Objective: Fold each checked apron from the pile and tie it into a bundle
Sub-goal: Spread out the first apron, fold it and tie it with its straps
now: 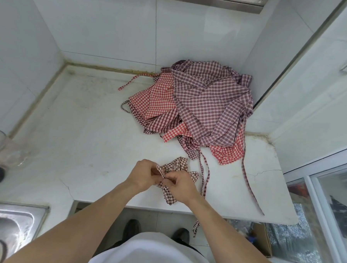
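checked apron (174,167) (no legible writing)

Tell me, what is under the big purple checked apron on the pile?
Under the purple apron lie red checked aprons and darker checked ones, with straps trailing out. How many lie beneath is hidden.

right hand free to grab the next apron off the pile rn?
Probably not yet. The right hand and left hand both pinch the small checked bundle. The pile lies unobstructed beyond it.
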`<state>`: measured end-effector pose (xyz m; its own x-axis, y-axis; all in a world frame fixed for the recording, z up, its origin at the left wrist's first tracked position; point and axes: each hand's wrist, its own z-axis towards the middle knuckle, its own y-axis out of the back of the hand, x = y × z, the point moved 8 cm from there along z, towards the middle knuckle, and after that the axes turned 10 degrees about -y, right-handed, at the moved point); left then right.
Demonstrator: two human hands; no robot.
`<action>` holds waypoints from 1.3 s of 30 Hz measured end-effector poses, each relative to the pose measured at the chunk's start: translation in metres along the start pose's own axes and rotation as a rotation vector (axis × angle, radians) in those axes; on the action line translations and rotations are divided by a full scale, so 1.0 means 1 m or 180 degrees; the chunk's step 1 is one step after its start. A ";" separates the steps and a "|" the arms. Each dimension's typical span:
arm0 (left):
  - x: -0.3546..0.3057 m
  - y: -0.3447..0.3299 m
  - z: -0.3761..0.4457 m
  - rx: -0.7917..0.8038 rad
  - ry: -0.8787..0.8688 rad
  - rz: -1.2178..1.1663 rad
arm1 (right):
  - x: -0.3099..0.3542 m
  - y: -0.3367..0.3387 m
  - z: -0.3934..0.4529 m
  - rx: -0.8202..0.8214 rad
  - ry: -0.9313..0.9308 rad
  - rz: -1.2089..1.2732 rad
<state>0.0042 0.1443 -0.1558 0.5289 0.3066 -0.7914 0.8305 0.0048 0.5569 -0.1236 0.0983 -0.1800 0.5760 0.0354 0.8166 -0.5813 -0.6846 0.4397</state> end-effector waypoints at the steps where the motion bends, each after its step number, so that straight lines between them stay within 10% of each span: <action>1: 0.004 0.001 -0.001 0.0002 0.0086 -0.0109 | -0.002 0.001 0.000 -0.0051 0.0020 0.0045; 9: 0.032 -0.010 -0.018 0.0399 0.1262 -0.1521 | -0.010 0.005 0.001 -0.0176 0.0275 0.0068; 28: 0.008 -0.003 -0.001 0.0614 0.0400 0.0873 | -0.011 0.005 0.000 -0.0188 0.0184 0.0296; 39: 0.009 -0.025 -0.001 0.0644 0.0446 -0.0384 | -0.006 0.008 0.000 -0.0150 0.0054 0.0063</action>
<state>-0.0119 0.1481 -0.1769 0.4064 0.4440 -0.7986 0.9115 -0.1366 0.3879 -0.1319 0.0923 -0.1816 0.5545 0.0349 0.8315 -0.6191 -0.6503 0.4402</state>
